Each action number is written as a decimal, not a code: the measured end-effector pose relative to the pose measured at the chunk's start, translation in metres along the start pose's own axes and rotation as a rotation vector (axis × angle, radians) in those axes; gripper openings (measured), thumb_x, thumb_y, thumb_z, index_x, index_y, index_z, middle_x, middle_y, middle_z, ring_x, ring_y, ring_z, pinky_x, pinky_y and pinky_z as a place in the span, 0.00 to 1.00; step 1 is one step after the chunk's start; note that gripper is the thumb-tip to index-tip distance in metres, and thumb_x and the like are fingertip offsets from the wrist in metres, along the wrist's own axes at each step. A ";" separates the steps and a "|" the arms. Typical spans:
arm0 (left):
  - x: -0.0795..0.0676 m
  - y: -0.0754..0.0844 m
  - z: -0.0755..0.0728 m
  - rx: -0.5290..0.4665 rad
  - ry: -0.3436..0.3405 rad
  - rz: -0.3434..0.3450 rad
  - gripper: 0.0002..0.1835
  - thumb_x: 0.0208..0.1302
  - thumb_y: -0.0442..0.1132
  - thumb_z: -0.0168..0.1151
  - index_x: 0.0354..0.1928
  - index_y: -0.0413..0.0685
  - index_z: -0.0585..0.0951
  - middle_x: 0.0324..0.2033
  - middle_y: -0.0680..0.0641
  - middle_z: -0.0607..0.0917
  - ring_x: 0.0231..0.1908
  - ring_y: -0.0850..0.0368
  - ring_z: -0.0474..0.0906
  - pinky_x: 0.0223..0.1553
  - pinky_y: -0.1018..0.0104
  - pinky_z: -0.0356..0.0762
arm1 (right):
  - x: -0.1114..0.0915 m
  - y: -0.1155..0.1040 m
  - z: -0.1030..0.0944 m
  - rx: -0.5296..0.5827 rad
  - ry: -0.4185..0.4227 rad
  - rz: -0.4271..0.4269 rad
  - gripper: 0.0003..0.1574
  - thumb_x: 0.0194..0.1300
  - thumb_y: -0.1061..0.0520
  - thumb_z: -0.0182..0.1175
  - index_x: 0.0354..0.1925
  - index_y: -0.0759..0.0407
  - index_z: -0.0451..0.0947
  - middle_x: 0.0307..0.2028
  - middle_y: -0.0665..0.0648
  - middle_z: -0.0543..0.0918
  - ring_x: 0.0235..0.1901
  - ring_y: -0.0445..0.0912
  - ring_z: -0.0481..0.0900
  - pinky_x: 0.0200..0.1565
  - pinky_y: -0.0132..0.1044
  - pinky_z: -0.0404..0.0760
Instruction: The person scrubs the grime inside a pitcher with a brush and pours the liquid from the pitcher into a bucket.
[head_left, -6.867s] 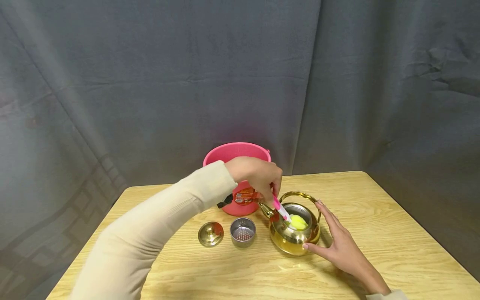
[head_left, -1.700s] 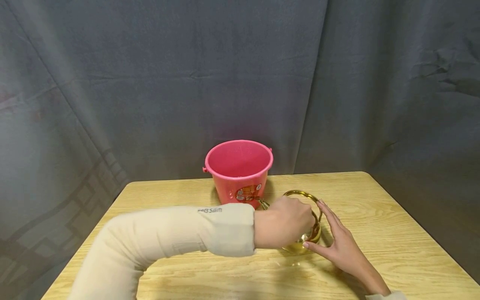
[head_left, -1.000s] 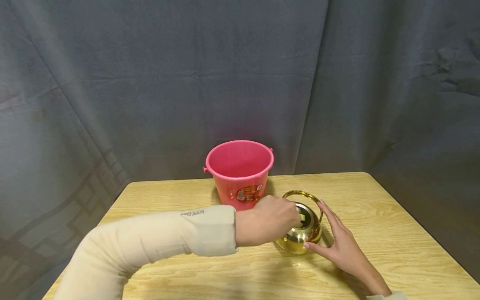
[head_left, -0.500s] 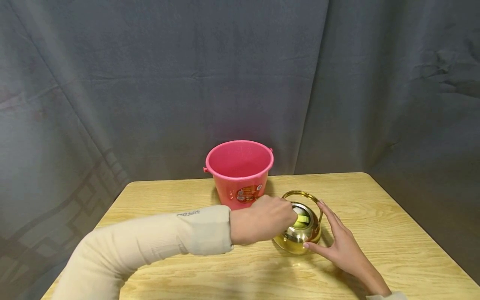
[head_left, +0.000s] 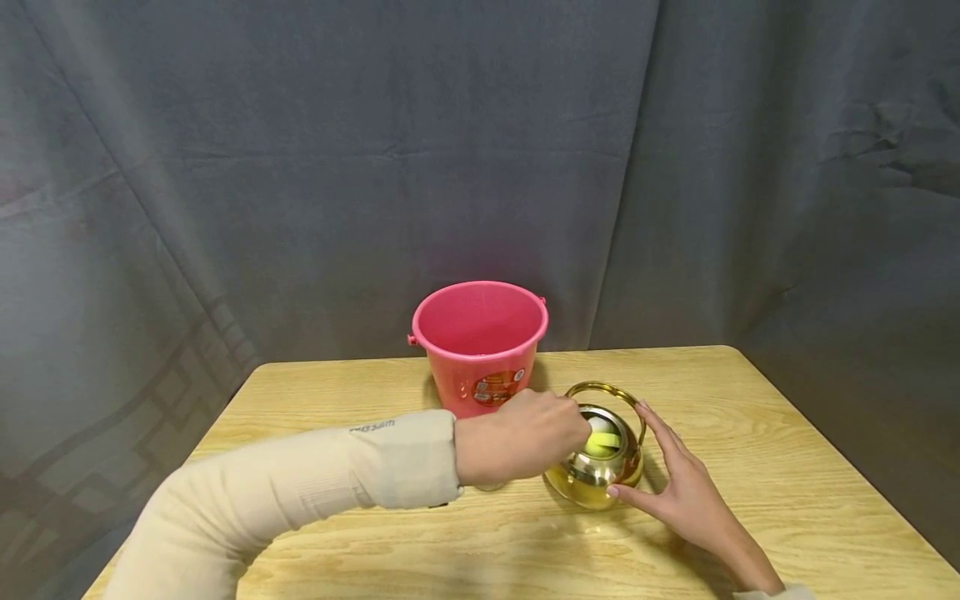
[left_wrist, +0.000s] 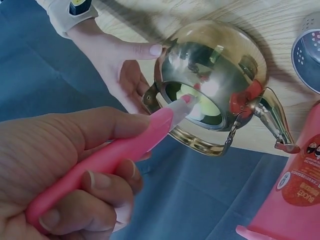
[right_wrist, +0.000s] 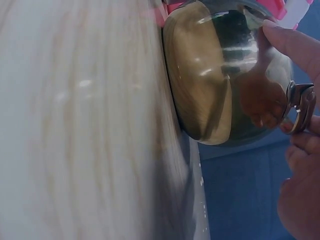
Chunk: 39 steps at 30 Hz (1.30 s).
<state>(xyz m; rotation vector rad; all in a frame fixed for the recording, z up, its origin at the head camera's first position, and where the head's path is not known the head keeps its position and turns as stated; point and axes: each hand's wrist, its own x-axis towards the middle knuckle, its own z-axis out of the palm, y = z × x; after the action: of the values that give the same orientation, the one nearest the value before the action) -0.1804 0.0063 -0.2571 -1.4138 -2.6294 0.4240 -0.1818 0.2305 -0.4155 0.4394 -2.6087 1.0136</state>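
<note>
My left hand (head_left: 521, 437) grips the pink handle of a cleaning brush (left_wrist: 161, 125), fingers curled round it. The brush's pale yellow, sponge-like head sits inside the mouth of a shiny gold kettle (head_left: 588, 485), partly hidden by the rim. The kettle stands on the wooden table with its arched handle raised. On the kettle's right, my right hand (head_left: 686, 500) holds it, thumb pressed on the body and fingers at the handle's base. In the right wrist view, the thumb lies on the polished kettle wall (right_wrist: 212, 75), with fingers bent by the handle hinge.
A pink bucket (head_left: 480, 367) stands behind the kettle, close to its spout (left_wrist: 272, 120). A perforated metal strainer (left_wrist: 307, 57) is on the table, mostly hidden by my left wrist in the head view. A grey curtain (head_left: 375, 167) hangs behind the table.
My left hand has drawn left from over the kettle's mouth, leaving the brush head in view inside. Earlier the lid and strainer showed beside the kettle. My right hand stays in place.
</note>
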 end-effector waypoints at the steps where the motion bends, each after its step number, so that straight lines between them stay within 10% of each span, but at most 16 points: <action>1: 0.000 0.000 0.000 0.002 0.003 0.002 0.10 0.55 0.33 0.57 0.20 0.55 0.73 0.18 0.57 0.71 0.19 0.65 0.66 0.15 0.74 0.66 | 0.000 0.000 0.000 -0.001 0.002 -0.001 0.66 0.38 0.39 0.70 0.68 0.38 0.41 0.66 0.55 0.51 0.58 0.65 0.55 0.45 0.66 0.59; 39: -0.004 -0.008 0.008 -0.096 0.029 -0.024 0.10 0.51 0.32 0.58 0.17 0.53 0.74 0.17 0.56 0.74 0.16 0.63 0.69 0.14 0.72 0.68 | -0.001 0.000 -0.001 -0.017 -0.006 0.014 0.66 0.38 0.37 0.69 0.67 0.36 0.40 0.66 0.57 0.51 0.58 0.65 0.56 0.45 0.67 0.59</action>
<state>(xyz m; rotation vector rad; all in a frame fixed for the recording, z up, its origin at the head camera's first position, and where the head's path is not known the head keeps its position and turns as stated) -0.1865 -0.0026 -0.2617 -1.4030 -2.6729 0.2762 -0.1811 0.2315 -0.4150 0.4214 -2.6276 0.9956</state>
